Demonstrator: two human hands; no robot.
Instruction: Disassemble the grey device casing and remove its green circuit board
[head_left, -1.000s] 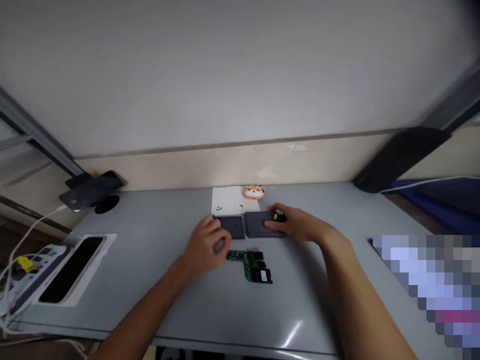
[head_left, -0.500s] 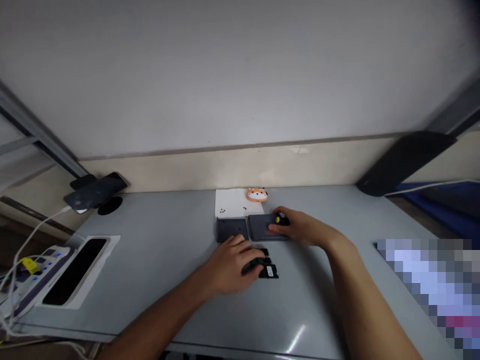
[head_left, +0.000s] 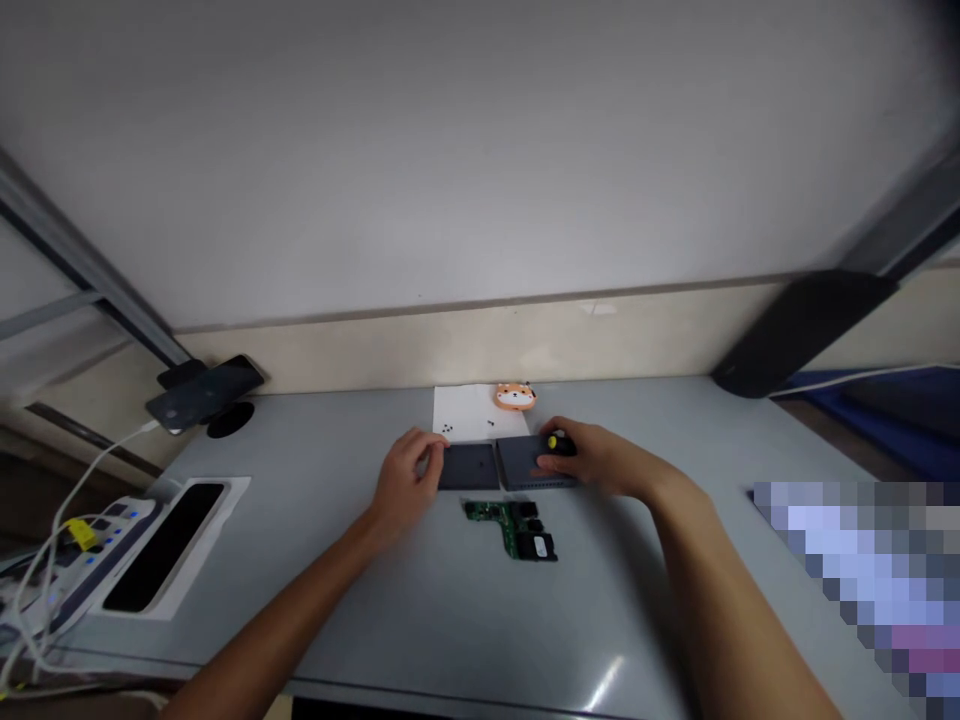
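Observation:
My left hand [head_left: 409,482] has its thumb and fingers curled together at the left edge of a flat dark cover [head_left: 469,467]. Beside that cover, on the right, lies a dark grey case [head_left: 520,462] with a row of slots along its front edge. My right hand [head_left: 596,458] rests at the case's right end, its fingers closed around a screwdriver [head_left: 559,443] with a black and yellow handle, its tip hidden. In front of both dark pieces a green circuit board [head_left: 511,527] with black parts and a white label lies on the table.
Behind the pieces, several small screws [head_left: 448,428] lie on white paper [head_left: 465,408], near an orange animal-face object [head_left: 514,397]. At left are a dark-screened phone [head_left: 166,545], a power strip [head_left: 124,548] and another phone on a stand [head_left: 206,392]. A pixelated area [head_left: 862,570] covers the right.
My left hand has left the circuit board and moved up and left to the dark cover's edge. The board now shows fully. My right hand stays at the case.

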